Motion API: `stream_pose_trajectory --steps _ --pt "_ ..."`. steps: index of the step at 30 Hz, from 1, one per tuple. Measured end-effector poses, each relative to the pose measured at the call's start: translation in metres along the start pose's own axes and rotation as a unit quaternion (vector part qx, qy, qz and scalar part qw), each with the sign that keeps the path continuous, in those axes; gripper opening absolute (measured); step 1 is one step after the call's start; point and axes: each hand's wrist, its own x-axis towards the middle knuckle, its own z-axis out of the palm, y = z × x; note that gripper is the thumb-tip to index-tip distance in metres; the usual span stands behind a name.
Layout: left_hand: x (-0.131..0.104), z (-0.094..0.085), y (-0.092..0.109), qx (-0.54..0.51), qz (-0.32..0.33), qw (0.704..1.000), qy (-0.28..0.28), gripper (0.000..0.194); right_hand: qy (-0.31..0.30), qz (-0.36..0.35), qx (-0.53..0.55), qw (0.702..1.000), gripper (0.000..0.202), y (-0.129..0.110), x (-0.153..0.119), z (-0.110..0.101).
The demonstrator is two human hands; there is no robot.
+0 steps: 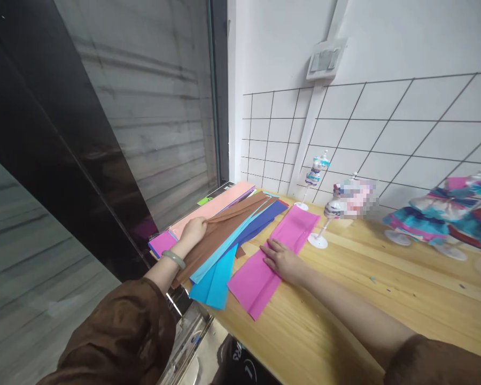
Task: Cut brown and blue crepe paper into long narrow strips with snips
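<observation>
My left hand (194, 231), with a bangle on its wrist, has its fingers closed on the edge of a folded strip of brown crepe paper (220, 232), which is pulled up slightly there. Under the brown strip lie light blue paper (212, 262), dark blue paper (254, 227) and a bright blue piece (214, 286). My right hand (282, 260) rests palm down, fingers stretched out, on a folded strip of pink crepe paper (260, 291) that lies apart from the pile.
Peach paper (220, 206) lies beside the window (164, 107). Small white dress-form stands (318, 240) and paper dresses (420, 216) stand along the wall on the wooden table (356, 315). A wire grid (353, 120) covers the wall. Small scraps lie at the right.
</observation>
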Motion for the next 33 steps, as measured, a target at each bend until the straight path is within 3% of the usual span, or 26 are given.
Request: stream_pose_trajectory --steps 5,8,14,17,20,24,29,33 --pt "0.013 -0.022 -0.004 -0.006 -0.008 1.000 0.015 0.031 0.000 -0.007 0.011 1.000 0.048 0.006 0.002 -0.002" --pt "0.010 -0.025 -0.002 -0.019 -0.006 1.000 0.008 0.029 0.001 -0.006 0.009 1.000 0.048 0.003 0.004 -0.003" --pt "-0.003 -0.002 0.006 -0.076 -0.001 0.995 -0.072 0.057 0.035 -0.047 0.044 0.997 0.035 -0.020 0.006 -0.009" --pt "-0.001 0.009 0.007 -0.112 -0.021 0.987 -0.113 0.043 0.032 -0.046 0.067 0.996 0.033 -0.028 0.003 -0.012" --pt "0.007 0.009 0.006 -0.161 -0.034 0.977 -0.139 0.031 0.023 -0.034 0.074 0.996 0.034 -0.028 -0.005 -0.015" --pt "0.023 -0.008 0.003 -0.237 -0.055 0.961 -0.132 0.032 0.008 0.001 0.095 0.995 0.037 -0.025 -0.018 -0.020" --pt "0.040 -0.041 0.006 -0.342 -0.097 0.924 -0.143 0.044 0.004 0.038 0.139 0.990 0.036 -0.020 -0.029 -0.023" --pt "0.035 -0.068 0.020 -0.412 -0.101 0.888 -0.178 0.046 0.019 0.054 0.213 0.975 0.035 -0.025 -0.030 -0.028"
